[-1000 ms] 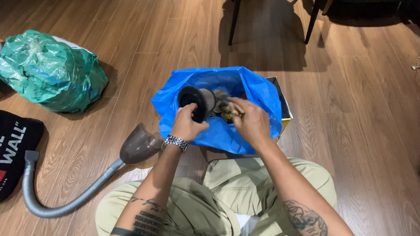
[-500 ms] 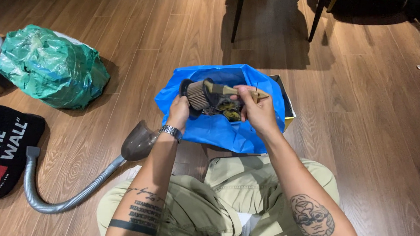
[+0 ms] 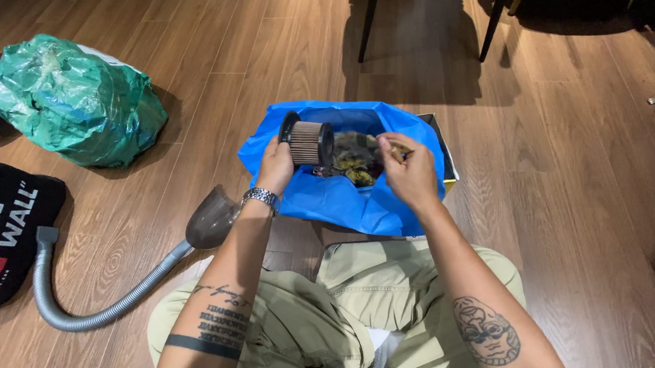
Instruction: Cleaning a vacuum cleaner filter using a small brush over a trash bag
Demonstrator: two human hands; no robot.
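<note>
Currently the person is sitting cross-legged on the wooden floor (image 3: 567, 194), working over a blue bag (image 3: 343, 198) lining a box just in front of the knees. Left hand (image 3: 276, 164) is gripping a cylindrical pleated filter (image 3: 309, 142) by its dark end cap, fingers wrapped closed around it, holding it tilted over the bag's left edge. Right hand (image 3: 409, 174) is hovering above the bag's right side, fingertips pinched together on something small; can't tell what. Dust clump (image 3: 356, 158) is already lying inside the bag, so some emptying looks done; filter pleats are looking mostly clean, though the far side is hidden. Grey hose (image 3: 88, 312) with funnel end is lying detached at floor left, near a green bag (image 3: 73, 100) toward the far-left corner; reassembly seems left.
</note>
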